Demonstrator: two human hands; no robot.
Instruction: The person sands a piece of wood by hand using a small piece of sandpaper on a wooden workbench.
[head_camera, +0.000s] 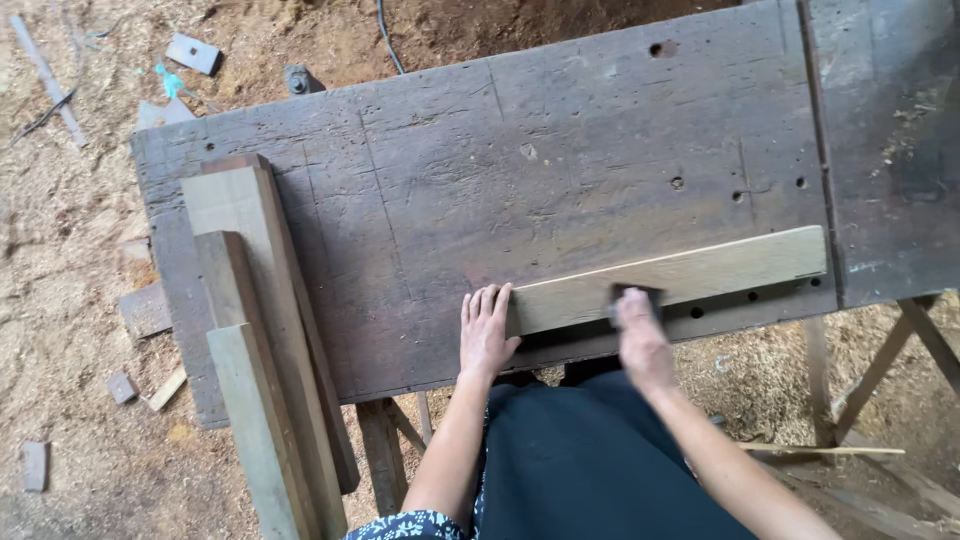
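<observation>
Head view: left hand (486, 330) lies flat on the near end of 1 pale plank (668, 277), right hand (638, 330) clamped on a dark sanding pad (636, 293) mid-plank, far half apparently unworked.

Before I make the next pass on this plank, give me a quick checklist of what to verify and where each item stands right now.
1. Left hand braces the near end of the pale plank: ok, palm flat against it.
2. Right hand grips the dark block on the plank: ok, though blurred by motion.
3. Plank lies fully on the dark workbench: ok, along the near edge.
4. Plank clamped or stopped at the far end: cannot tell.
5. Stacked boards on the left stay clear of the plank: ok, a gap separates them.
</observation>
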